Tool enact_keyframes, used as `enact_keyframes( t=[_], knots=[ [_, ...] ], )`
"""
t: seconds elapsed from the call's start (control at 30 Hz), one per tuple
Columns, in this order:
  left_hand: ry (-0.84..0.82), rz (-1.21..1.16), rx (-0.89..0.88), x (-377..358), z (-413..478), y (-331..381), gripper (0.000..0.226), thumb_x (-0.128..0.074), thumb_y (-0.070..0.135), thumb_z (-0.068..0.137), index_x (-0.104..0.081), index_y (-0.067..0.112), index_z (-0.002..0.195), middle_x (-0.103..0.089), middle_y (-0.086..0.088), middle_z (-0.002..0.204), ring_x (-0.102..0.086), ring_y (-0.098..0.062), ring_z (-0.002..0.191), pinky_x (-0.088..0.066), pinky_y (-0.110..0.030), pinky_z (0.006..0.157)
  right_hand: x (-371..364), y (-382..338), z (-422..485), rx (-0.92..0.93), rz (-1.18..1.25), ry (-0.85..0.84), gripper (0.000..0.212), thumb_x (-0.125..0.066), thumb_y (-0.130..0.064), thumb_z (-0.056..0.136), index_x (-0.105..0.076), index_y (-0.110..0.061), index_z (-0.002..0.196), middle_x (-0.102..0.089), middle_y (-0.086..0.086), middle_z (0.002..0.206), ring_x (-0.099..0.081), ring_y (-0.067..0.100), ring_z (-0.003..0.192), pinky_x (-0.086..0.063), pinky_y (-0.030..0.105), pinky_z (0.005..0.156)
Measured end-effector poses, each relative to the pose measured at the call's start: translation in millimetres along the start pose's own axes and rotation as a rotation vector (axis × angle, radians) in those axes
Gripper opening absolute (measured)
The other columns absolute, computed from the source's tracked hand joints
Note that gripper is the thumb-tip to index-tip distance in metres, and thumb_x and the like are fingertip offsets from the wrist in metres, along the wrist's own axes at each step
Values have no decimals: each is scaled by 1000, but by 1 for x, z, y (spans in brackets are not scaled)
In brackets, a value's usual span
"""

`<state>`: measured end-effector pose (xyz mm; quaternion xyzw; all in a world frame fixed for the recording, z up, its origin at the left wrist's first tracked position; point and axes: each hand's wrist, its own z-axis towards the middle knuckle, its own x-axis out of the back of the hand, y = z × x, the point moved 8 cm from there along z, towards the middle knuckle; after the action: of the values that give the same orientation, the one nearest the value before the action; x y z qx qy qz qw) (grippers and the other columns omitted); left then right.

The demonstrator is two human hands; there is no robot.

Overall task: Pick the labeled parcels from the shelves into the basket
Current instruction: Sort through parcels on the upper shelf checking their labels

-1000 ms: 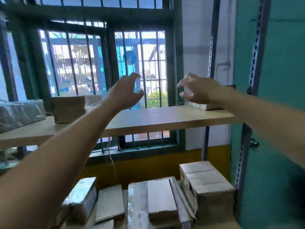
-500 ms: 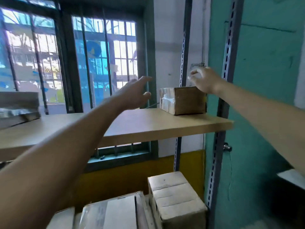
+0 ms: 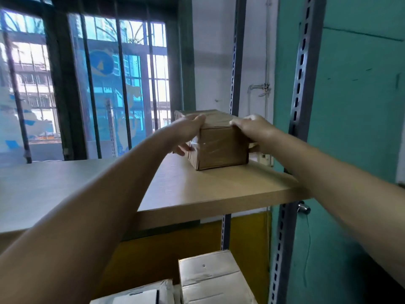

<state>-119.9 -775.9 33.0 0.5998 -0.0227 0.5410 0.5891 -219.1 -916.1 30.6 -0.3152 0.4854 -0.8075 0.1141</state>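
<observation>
A small brown cardboard parcel [image 3: 221, 148], wrapped in clear tape, stands on the right end of the wooden shelf board [image 3: 197, 189]. My left hand [image 3: 188, 131] grips its left side, fingers over the top edge and thumb down the side. On the right side, my right hand [image 3: 252, 130] holds it with fingers on the top and thumb below. No label shows on the visible faces. No basket is in view.
Grey slotted uprights [image 3: 301, 80] frame the shelf at the right, against a teal wall. A barred window [image 3: 105, 84] is behind the shelf. On the lower shelf sit a pale cardboard box [image 3: 210, 279] and a flatter parcel [image 3: 135, 295].
The view swung right and closer to the shelf end. Both hands moved forward from the air onto the brown parcel and now clasp it from both sides.
</observation>
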Motion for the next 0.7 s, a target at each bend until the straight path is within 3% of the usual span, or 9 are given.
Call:
enact_keyframes(
  t=[0.13, 0.2, 0.23, 0.3, 0.37, 0.47, 0.6, 0.7],
  knots=[
    [69, -92, -62, 28, -4, -8, 51, -41, 26, 98, -20, 30, 144, -41, -10, 140, -55, -33, 108, -50, -36, 75, -18, -13, -13, 49, 109, -111, 56, -61, -26, 84, -37, -14, 133, -51, 9, 114, -55, 26, 101, -52, 45, 89],
    [178, -99, -205, 53, -14, -8, 72, -47, 0, 92, -8, 25, 147, -46, -4, 128, -52, -24, 110, -52, -22, 71, -40, -22, -19, 103, 123, -194, 65, -62, -16, 85, -28, -17, 140, -52, 5, 108, -56, 24, 99, -52, 39, 88],
    [251, -90, -256, 67, -22, -10, 81, -50, -4, 90, -1, 23, 147, -44, -4, 131, -49, -18, 112, -50, -17, 75, -54, -28, -23, 136, 120, -231, 63, -61, -15, 86, -28, -18, 139, -52, 2, 102, -55, 22, 100, -50, 36, 88],
    [382, -54, -300, 98, -33, -18, 90, -59, 7, 89, 8, 23, 147, -31, -3, 148, -41, -17, 124, -43, -25, 94, -80, -44, -31, 194, 158, -260, 47, -57, -16, 90, -35, -19, 131, -52, -5, 97, -55, 16, 95, -48, 26, 79],
    [399, -40, -286, 119, -40, -32, 84, -60, 14, 89, 0, 25, 147, -27, -2, 151, -37, -21, 131, -39, -37, 104, -101, -60, -35, 207, 239, -275, 39, -53, -18, 93, -38, -20, 128, -52, -7, 101, -53, 14, 92, -45, 21, 75],
    [343, 0, -261, 130, -52, -59, 61, -57, 4, 89, -30, 20, 141, -38, -4, 143, -39, -23, 130, -42, -44, 104, -125, -74, -36, 233, 237, -293, 44, -49, -25, 95, -34, -19, 136, -50, -2, 119, -51, 16, 100, -42, 28, 84],
    [286, -107, -265, 129, -65, -76, 55, -52, 2, 91, -33, 23, 138, -41, -2, 138, -42, -15, 119, -40, -32, 94, -129, -74, -43, 366, 153, -261, 30, -44, -19, 97, -44, -26, 126, -54, -5, 105, -56, 8, 84, -45, 12, 68],
    [281, -294, -230, 135, -67, -74, 31, -41, 6, 97, -47, 29, 116, -40, 1, 143, -35, -17, 133, -28, -37, 107, -107, -72, -39, 374, 294, -222, 36, -36, -6, 98, -46, -33, 119, -59, -8, 101, -60, 12, 86, -48, 17, 65]
  ],
)
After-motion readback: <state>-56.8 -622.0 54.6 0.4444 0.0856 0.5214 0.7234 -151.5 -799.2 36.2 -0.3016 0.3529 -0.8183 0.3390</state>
